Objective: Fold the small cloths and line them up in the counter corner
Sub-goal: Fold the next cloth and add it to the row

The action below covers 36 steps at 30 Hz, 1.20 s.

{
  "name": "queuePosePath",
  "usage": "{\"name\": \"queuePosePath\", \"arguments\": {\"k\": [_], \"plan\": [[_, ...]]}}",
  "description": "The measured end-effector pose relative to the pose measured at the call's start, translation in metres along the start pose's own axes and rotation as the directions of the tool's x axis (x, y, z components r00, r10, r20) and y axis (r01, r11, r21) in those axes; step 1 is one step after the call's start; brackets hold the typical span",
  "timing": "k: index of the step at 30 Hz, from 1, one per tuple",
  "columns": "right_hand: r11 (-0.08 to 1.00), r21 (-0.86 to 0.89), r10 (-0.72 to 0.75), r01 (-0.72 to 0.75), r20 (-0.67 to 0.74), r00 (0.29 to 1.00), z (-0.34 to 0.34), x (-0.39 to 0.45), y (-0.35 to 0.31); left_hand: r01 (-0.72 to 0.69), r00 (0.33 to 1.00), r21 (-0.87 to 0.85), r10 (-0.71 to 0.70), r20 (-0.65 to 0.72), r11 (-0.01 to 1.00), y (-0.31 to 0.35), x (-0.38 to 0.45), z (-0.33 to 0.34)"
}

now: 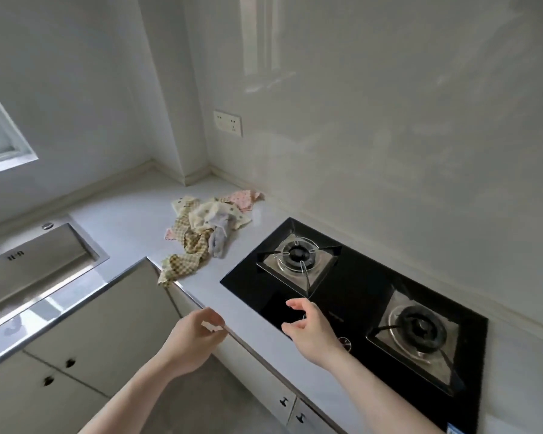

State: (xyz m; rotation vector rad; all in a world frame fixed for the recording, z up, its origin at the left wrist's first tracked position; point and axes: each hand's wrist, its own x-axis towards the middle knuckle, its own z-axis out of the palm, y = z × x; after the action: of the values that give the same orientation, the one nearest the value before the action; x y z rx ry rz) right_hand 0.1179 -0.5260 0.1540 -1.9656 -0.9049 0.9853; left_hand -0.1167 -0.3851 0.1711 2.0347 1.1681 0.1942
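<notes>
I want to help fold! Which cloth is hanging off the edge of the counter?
The yellow checked cloth: its lower corner droops over the counter edge by the cabinet. The pink cloth and grey cloth both lie fully on top.

Head-high, facing down over counter point(132, 220)

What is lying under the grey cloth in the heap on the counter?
The grey cloth lies on top of a yellow checked cloth and cream patterned cloths, with its lower end on the bare counter. Whatever lies beneath the heap's middle is covered and cannot be seen.
</notes>
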Motion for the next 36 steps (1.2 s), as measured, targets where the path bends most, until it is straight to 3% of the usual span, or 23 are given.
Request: {"name": "queuePosePath", "arguments": {"k": [6, 15, 22, 28, 34, 36], "plan": [[0.999, -0.035, -0.031, 0.036, 0.125, 0.992, 0.031, 0.070, -0.030, 0.134, 0.987, 0.040, -0.130, -0.098, 0.990, -0.049, 0.036, -0.046], [0.994, -0.072, -0.066, 0.079, 0.172, 0.983, 0.055, 0.131, -0.063, 0.231, 0.973, 0.044, -0.229, -0.041, 0.972, -0.105, 0.108, -0.074], [0.998, -0.055, 0.010, -0.005, 0.084, 0.996, 0.083, 0.167, -0.072, 0.229, 0.967, 0.105, -0.239, 0.087, 0.968, -0.154, 0.203, -0.100], [0.993, -0.024, 0.115, -0.115, -0.006, 0.993, 0.142, 0.191, -0.099, 0.162, 0.940, 0.274, -0.232, 0.248, 0.948, -0.201, 0.277, -0.123], [0.982, -0.036, 0.180, -0.184, -0.100, 0.979, 0.182, 0.216, -0.124, 0.085, 0.891, 0.297, -0.206, 0.406, 0.951, -0.233, 0.320, -0.129], [0.979, -0.029, 0.196, -0.201, -0.122, 0.973, 0.192, 0.220, -0.129, 0.077, 0.899, 0.251, -0.176, 0.401, 0.965, -0.236, 0.320, -0.131]]}}
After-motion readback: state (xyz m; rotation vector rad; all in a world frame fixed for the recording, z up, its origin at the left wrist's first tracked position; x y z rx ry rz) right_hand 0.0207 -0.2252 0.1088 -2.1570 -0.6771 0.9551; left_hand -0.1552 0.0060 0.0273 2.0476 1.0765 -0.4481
